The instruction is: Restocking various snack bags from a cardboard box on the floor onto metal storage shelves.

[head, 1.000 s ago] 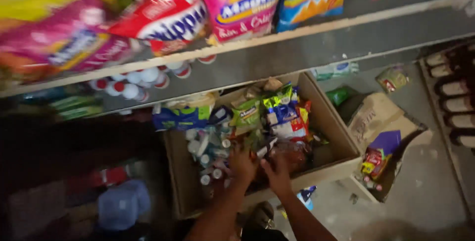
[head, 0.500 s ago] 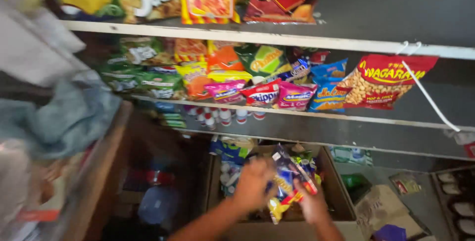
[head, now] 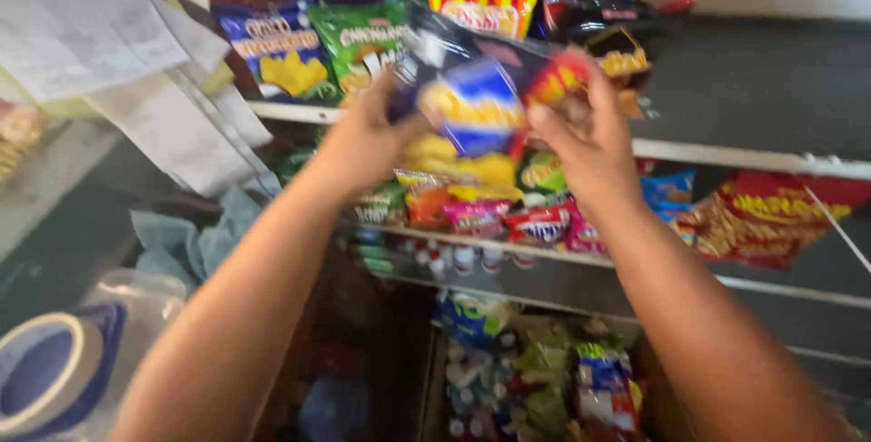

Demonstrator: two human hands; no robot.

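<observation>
Both my arms are raised in front of a wall rack of snack bags. My left hand (head: 363, 138) and my right hand (head: 585, 138) together hold a bunch of snack packets (head: 481, 102), blue, yellow and red, at the height of the upper white shelf rail (head: 726, 153). The packets are blurred by motion, so their number is unclear. Behind them hang a green bag (head: 363, 43) and a blue bag with yellow chips (head: 277, 56).
A lower rail carries small bright packets (head: 508, 220) and a red bag (head: 771, 215) at right. Below stands an open cardboard box of mixed packets (head: 544, 378). Papers (head: 109, 43) hang at left; a tape roll (head: 41, 374) lies bottom left.
My hands have risen from the cardboard box up to the top shelf, carrying the packets. The camera has tilted upward with them.
</observation>
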